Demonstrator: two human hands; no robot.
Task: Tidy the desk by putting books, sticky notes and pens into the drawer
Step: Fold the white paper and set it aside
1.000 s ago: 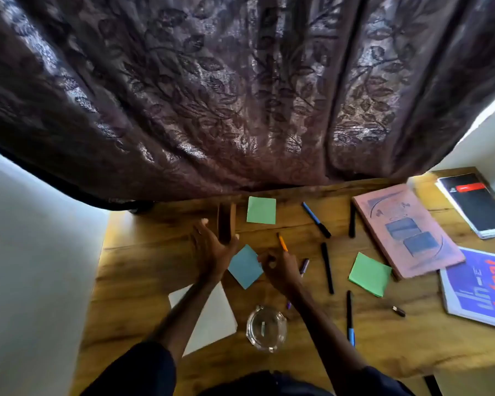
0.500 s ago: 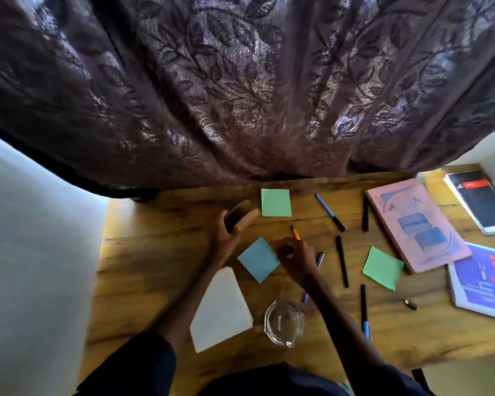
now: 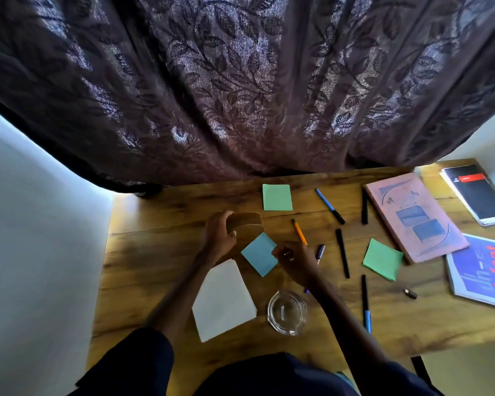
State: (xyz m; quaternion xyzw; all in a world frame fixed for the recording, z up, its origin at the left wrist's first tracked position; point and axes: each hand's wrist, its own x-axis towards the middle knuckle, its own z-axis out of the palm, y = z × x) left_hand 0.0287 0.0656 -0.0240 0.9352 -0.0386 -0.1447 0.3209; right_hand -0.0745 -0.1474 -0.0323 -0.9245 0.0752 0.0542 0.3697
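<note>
My left hand (image 3: pixel 217 238) is gripping a brown rectangular pad (image 3: pixel 247 224), fingers curled round its left end. Its long axis is running left to right. My right hand (image 3: pixel 297 264) is sitting at the right corner of the blue square sticky-note pad (image 3: pixel 259 254). That pad is lying diamond-wise on the wooden tabletop (image 3: pixel 155 252), just beside the brown pad. Right fingers are curled; I cannot tell whether they are gripping anything. The slim orange pen (image 3: pixel 300 232) is pointing away and leftward from that hand.

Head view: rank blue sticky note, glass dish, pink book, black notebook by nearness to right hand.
1. Blue sticky note, beside the right hand.
2. Glass dish, nearer the person.
3. Pink book, off right.
4. Black notebook, far right corner.
</note>
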